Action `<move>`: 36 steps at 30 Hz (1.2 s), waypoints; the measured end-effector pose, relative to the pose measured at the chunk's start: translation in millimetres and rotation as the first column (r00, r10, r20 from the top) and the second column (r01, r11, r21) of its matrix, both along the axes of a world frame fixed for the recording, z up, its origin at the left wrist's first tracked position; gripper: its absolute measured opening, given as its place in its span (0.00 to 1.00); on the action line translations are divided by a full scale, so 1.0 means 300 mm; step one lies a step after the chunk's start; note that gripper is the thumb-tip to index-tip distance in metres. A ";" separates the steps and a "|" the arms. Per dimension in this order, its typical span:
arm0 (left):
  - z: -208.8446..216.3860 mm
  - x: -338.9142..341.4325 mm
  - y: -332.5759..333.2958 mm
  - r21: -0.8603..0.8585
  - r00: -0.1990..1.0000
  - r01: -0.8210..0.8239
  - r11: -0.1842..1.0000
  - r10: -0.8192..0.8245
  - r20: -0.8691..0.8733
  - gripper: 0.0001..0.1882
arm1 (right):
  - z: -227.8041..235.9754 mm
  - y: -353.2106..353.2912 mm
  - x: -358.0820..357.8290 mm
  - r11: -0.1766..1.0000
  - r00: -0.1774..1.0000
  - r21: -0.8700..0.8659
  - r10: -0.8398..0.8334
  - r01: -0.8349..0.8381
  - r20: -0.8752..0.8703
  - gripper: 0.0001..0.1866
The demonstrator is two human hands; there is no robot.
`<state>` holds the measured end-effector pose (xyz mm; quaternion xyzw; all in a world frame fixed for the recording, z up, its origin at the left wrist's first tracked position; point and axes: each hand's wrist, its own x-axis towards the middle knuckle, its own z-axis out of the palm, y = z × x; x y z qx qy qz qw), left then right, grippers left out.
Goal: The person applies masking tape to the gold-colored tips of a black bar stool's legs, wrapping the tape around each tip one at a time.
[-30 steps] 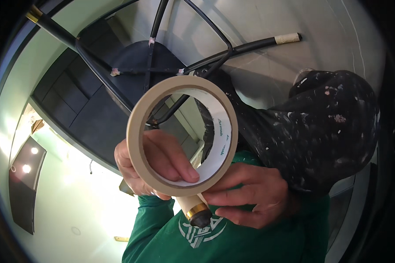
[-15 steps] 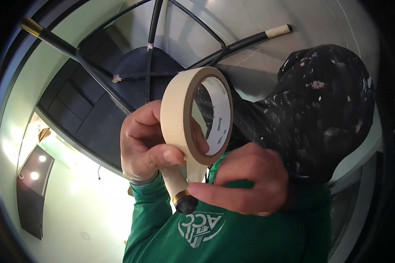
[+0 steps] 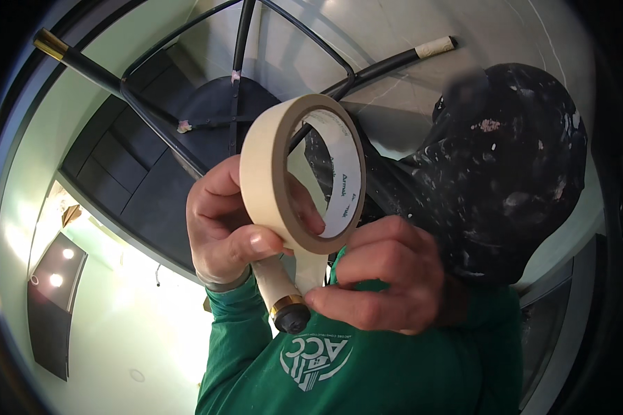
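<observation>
A wide roll of cream masking tape (image 3: pixel 266 162) is gripped in my left hand (image 3: pixel 218 221), thumb on its outer face and fingertips showing through the core. From the roll a strip of tape (image 3: pixel 311 271) hangs down beside a stool leg end (image 3: pixel 271 282). That leg end is wrapped in tape, with a gold band and a black foot (image 3: pixel 292 318) below. My right hand (image 3: pixel 394 280) is closed, its fingertip against the strip near the gold band. Whether it pinches the strip is hard to see. The overturned black metal stool (image 3: pixel 242 41) extends behind the roll.
Another stool leg, upper right, has a taped tip (image 3: pixel 436 47). The upper-left leg shows a bare gold tip (image 3: pixel 50 44). The round dark seat (image 3: pixel 218 97) lies beyond the frame's crossbars. A paint-spattered black trouser knee (image 3: pixel 519 173) fills the right side, above pale tiled floor (image 3: pixel 394 104).
The tape roll and my left hand have shifted slightly left and up. My right hand has moved slightly up, its fingertip still by the strip near the gold band.
</observation>
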<state>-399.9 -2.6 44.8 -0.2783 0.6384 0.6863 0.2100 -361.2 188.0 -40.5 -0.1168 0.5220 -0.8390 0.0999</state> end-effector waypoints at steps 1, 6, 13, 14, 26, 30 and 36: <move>-0.004 0.005 0.001 -0.016 0.999 0.003 1.000 -0.003 -0.037 0.30 | -0.002 0.001 0.001 1.000 1.000 -0.010 0.004 -0.004 0.006 0.18; -0.006 0.023 0.013 -0.125 0.992 -0.049 0.991 0.034 -0.120 0.32 | -0.008 -0.007 0.006 0.999 1.000 -0.036 -0.013 0.013 0.015 0.17; -0.022 0.030 -0.009 -0.067 0.974 -0.050 0.997 0.033 -0.225 0.27 | 0.003 -0.016 0.003 0.998 0.999 -0.052 -0.023 0.025 0.035 0.16; -0.023 0.030 -0.013 -0.066 0.971 -0.051 0.996 0.034 -0.235 0.28 | 0.003 -0.017 0.001 0.998 0.999 -0.055 -0.023 0.025 0.036 0.16; -0.021 0.044 -0.019 -0.063 0.929 -0.102 0.993 0.073 -0.362 0.26 | -0.020 -0.007 -0.022 0.977 0.958 -0.211 0.066 -0.006 0.278 0.15; -0.017 0.049 -0.016 -0.072 0.923 -0.146 0.987 0.110 -0.368 0.25 | -0.017 0.000 -0.021 0.950 0.942 -0.290 0.199 -0.118 0.272 0.13; -0.005 0.031 -0.017 -0.054 0.936 -0.113 0.992 0.088 -0.342 0.26 | -0.007 -0.002 -0.001 0.918 0.922 -0.375 0.249 -0.128 0.296 0.14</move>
